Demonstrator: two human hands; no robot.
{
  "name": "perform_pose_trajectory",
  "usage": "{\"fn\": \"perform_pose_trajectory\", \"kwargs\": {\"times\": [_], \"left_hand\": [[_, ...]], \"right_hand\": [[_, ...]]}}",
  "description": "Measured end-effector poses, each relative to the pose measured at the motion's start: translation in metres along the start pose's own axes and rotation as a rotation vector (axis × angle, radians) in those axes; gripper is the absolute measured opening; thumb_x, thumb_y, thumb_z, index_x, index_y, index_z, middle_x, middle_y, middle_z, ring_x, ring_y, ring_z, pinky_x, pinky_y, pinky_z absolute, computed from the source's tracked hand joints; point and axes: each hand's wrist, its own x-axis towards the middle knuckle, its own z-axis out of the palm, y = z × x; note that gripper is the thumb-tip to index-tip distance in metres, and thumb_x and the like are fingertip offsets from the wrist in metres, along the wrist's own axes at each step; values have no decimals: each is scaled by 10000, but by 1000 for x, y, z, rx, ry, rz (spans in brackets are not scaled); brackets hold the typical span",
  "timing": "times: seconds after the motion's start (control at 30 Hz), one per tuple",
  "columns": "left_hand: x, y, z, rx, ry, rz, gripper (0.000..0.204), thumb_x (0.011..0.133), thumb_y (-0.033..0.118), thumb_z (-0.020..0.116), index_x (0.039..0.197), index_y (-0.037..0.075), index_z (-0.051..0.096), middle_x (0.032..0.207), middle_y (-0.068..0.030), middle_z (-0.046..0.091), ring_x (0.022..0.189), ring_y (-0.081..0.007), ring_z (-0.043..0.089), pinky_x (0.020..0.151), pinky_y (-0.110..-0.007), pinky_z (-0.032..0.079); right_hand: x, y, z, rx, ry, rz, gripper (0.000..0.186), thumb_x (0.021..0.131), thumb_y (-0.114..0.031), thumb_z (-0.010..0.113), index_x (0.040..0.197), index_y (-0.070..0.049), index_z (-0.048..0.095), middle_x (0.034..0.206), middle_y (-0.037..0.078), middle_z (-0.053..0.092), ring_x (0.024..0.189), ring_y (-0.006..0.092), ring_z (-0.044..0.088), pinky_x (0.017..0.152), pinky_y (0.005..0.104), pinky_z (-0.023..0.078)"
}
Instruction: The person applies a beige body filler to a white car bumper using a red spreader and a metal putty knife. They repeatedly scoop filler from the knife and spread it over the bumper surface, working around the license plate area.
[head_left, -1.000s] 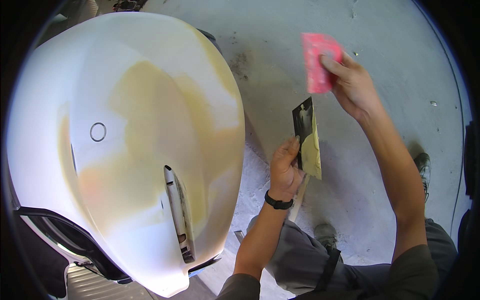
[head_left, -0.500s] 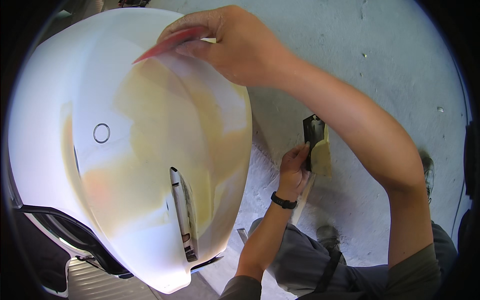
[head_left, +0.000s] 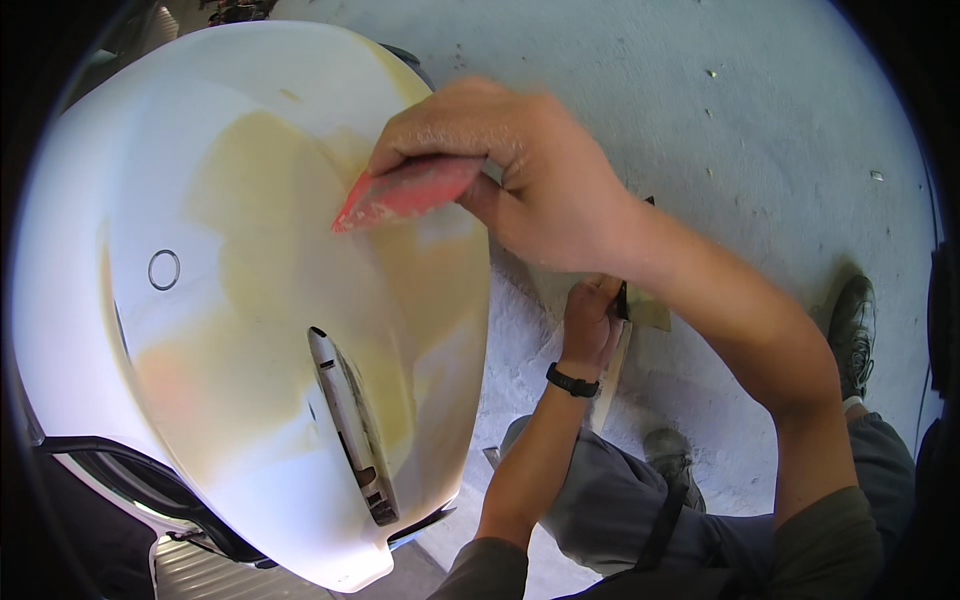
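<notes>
My right hand [head_left: 545, 175] is closed round a red spreader [head_left: 415, 190] with pale residue on its blade. It hangs over the right side of a white, curved car panel [head_left: 75, 200]; whether its edge touches cannot be told. Yellowish filler [head_left: 265, 235] covers broad patches of the panel. Lower down and to the right, my left hand [head_left: 588, 322] grips a dark plate [head_left: 623, 300] with a yellowish layer [head_left: 648, 312] on it. Much of that plate is hidden behind my right forearm.
A long recess [head_left: 355, 425] with a handle-like strip runs down the panel's lower middle, and a round outline [head_left: 164, 270] marks its left part. A dark-trimmed opening [head_left: 150, 490] lies at lower left. My shoes [head_left: 853, 335] rest on the grey floor [head_left: 760, 130].
My right hand has moved right and nearer with the red spreader, away from the filler's upper edge. It now covers more of the plate. The view has shifted slightly.
</notes>
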Motion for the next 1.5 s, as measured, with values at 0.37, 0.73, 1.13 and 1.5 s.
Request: {"fn": "perform_pose_trajectory", "kwargs": {"times": [0.37, 0.73, 1.13, 1.5], "left_hand": [[9, -10, 0, -14, 38, -43, 156, 1042, 113, 622, 1143, 4, 669, 1123, -67, 715, 1011, -159, 685, 917, -296, 554], [-2, -5, 2, -64, 153, -101, 294, 1054, 131, 608, 1278, -55, 640, 1170, -113, 726, 1037, -182, 698, 939, -307, 542], [5, -10, 3, -13, 80, -136, 234, 1057, 140, 606, 1207, -30, 665, 1114, -77, 727, 980, -132, 696, 872, -272, 552], [2, -17, 9, 223, 98, 24, 202, 1042, 170, 639, 1163, 13, 678, 1068, -47, 710, 976, -133, 674, 886, -280, 537]], "right_hand": [[7, -4, -21, 99, -107, 240, 425, 727, 127, 651, 1106, -53, 721, 1082, 120, 737, 1037, 347, 679, 947, 418, 532], [102, 52, -6, 222, -319, 206, 301, 907, 45, 589, 1158, -17, 744, 1050, 126, 782, 949, 161, 701, 880, 324, 543], [95, 25, -18, 209, -315, 242, 275, 921, 17, 598, 1157, -21, 735, 1025, 140, 776, 938, 185, 693, 876, 337, 536], [0, -13, -7, 30, -79, 75, 313, 838, 24, 632, 1132, -52, 708, 1064, 140, 737, 1035, 343, 675, 892, 422, 541]]}}
